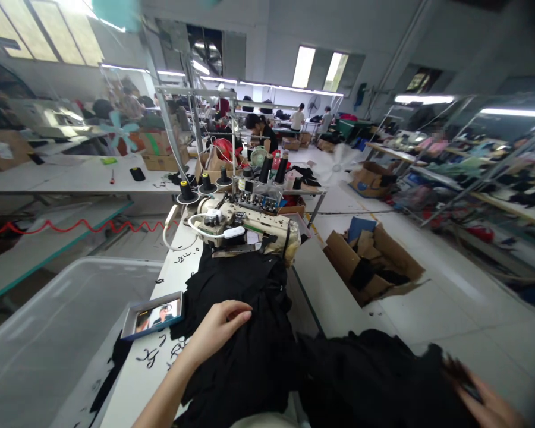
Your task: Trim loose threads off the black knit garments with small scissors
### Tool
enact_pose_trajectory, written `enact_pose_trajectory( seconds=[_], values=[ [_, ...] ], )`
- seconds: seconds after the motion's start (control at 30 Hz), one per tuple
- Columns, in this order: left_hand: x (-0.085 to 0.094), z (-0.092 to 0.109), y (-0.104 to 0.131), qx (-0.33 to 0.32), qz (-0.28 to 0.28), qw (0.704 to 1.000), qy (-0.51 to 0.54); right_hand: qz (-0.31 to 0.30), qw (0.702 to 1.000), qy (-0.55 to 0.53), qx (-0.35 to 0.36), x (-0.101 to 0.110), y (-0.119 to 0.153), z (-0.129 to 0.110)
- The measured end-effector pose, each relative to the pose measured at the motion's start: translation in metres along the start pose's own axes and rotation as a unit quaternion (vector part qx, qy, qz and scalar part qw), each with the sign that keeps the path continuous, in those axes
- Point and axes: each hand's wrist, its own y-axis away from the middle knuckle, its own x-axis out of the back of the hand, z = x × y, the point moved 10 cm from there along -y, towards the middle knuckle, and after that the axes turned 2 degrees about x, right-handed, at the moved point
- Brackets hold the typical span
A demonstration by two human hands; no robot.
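My left hand (226, 318) lies over a heap of black fabric (245, 285) in front of the sewing machine. Its thumb and index finger are slightly apart, with no cloth visibly pinched between them. At the lower right, my right hand (488, 395) is blurred and closed at the edge of another stretch of black cloth (374, 374), which hangs between it and the table. A small dark object shows at its fingers, too smeared to name. Behind the heap stands the cream sewing machine (263, 223), the fabric reaching up to its front.
A shallow box with a phone (160, 315) sits left of the fabric, amid black thread scraps. Beside the table is a translucent plastic bin (71, 333). An open cardboard box (339, 255) stands on the floor at right. Thread cones (282, 166) rise behind the machine; other people work farther back.
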Motion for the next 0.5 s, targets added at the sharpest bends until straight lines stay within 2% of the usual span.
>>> enact_pose_trajectory(
  seconds=[0.03, 0.07, 0.1, 0.13, 0.2, 0.27, 0.33, 0.4, 0.43, 0.5],
  values=[
    [0.003, -0.005, 0.0, 0.007, 0.0, 1.0, 0.007, 0.017, 1.0, 0.009, -0.014, 0.013, -0.006, 0.005],
    [0.005, -0.009, 0.002, 0.015, 0.001, 1.0, 0.014, 0.017, 1.0, 0.014, -0.01, 0.013, -0.01, -0.001],
    [0.007, -0.014, 0.004, 0.023, 0.003, 1.0, 0.02, 0.008, 1.0, 0.017, 0.005, 0.001, -0.012, -0.015],
    [0.008, -0.018, 0.007, 0.031, 0.004, 0.999, 0.025, -0.001, 0.999, 0.014, 0.041, -0.021, -0.012, -0.038],
    [0.011, -0.026, 0.015, 0.046, 0.01, 0.998, 0.033, -0.089, 0.991, 0.013, 0.097, -0.099, -0.007, -0.084],
    [0.013, -0.035, 0.022, 0.059, 0.016, 0.997, 0.04, -0.211, 0.968, 0.0, 0.138, -0.195, 0.006, -0.119],
    [0.013, -0.046, 0.027, 0.071, 0.019, 0.996, 0.051, -0.264, 0.953, -0.005, 0.147, -0.271, 0.018, -0.135],
    [0.009, -0.059, 0.028, 0.083, 0.02, 0.995, 0.057, -0.289, 0.947, -0.004, 0.142, -0.325, 0.029, -0.14],
    [0.007, -0.065, 0.026, 0.084, 0.025, 0.995, 0.055, -0.298, 0.944, -0.005, 0.139, -0.344, 0.035, -0.142],
    [0.003, -0.076, 0.019, 0.08, 0.049, 0.995, 0.043, -0.315, 0.937, -0.015, 0.147, -0.368, 0.047, -0.154]
  ],
)
